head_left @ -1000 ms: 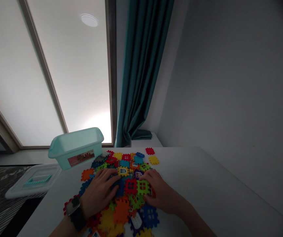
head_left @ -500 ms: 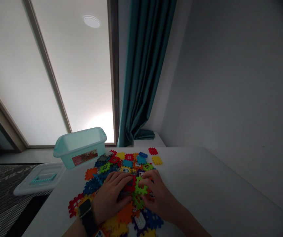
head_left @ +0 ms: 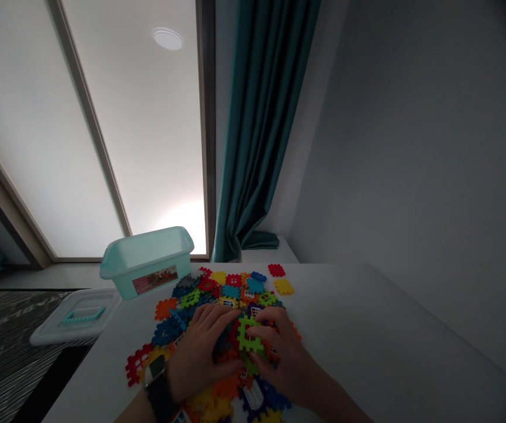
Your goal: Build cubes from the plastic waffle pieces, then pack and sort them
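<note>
Near the front of the white table, my left hand (head_left: pixel 204 346), with a dark watch (head_left: pixel 158 382) on its wrist, rests over a heap of plastic interlocking tiles. Its fingers are stretched out and the thumb is spread apart; what lies under the palm is hidden. Beside it, my right hand (head_left: pixel 281 352) grips a lime-green square tile (head_left: pixel 250 339) with a hole in its middle, fingertips on the right side. The green tile stands slightly tilted between both hands. An orange tile (head_left: pixel 226 386) and a purple tile with a white window (head_left: pixel 253 396) lie just below the hands.
A mint plastic bin (head_left: pixel 147 264) stands at the table's back left. Its clear lid (head_left: pixel 76 317) with a teal handle lies to the left. Loose red (head_left: pixel 276 270) and yellow (head_left: pixel 283 286) tiles sit at the heap's far right. A teal curtain (head_left: pixel 261 147) hangs behind.
The lime-green tile has been raised and tilted slightly by my right hand. My left hand has shifted a little, thumb and fingers still apart. The whole view has moved slightly.
</note>
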The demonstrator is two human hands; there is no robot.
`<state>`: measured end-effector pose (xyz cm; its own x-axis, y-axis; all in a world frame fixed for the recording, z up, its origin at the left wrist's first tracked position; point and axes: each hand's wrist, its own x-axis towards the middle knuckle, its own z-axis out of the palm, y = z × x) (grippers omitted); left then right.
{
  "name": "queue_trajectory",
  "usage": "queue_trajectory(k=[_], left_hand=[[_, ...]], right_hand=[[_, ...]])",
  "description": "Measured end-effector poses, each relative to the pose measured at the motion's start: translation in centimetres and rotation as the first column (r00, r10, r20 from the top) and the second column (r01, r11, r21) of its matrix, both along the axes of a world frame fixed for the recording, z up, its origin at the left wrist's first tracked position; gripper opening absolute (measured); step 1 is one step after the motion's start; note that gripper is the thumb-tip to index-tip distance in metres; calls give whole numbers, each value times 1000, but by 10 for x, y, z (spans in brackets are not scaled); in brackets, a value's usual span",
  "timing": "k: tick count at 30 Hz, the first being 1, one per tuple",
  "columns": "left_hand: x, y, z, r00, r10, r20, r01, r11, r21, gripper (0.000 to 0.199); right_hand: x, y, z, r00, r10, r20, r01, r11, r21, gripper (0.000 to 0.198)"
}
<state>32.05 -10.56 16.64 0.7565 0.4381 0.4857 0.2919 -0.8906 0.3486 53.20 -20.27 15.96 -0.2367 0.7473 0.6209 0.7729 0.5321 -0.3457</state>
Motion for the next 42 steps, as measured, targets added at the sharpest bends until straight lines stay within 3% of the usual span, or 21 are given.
queue_trajectory(k=[7, 13, 23, 28, 34, 42], left_hand=[[4, -2, -2, 997, 11, 70, -11, 1000, 1, 37], [5, 0, -3, 999, 53, 11, -53, 999, 8, 66], [4, 0, -4, 991, 105, 87, -113, 990, 89, 48], [-1, 7, -3, 980, 119, 159, -151, 966, 209, 47], [-5, 11, -2, 987, 117, 108, -145, 939, 313, 36], [0, 6, -5, 995, 79, 57, -95, 932, 350, 35]], right_hand=[[-5, 0, -2, 998, 55, 26, -54, 998, -11, 51], [-7, 1, -7, 998, 64, 12, -64, 998, -19, 51], [-10, 1, -12, 1000, -1, -13, 2, 999, 55, 50], [0, 7, -17, 996, -88, 8, 88, 995, -36, 57], [11, 12, -18, 996, -87, 27, 89, 990, -106, 63], [7, 11, -13, 998, -45, 43, 52, 985, -163, 60]])
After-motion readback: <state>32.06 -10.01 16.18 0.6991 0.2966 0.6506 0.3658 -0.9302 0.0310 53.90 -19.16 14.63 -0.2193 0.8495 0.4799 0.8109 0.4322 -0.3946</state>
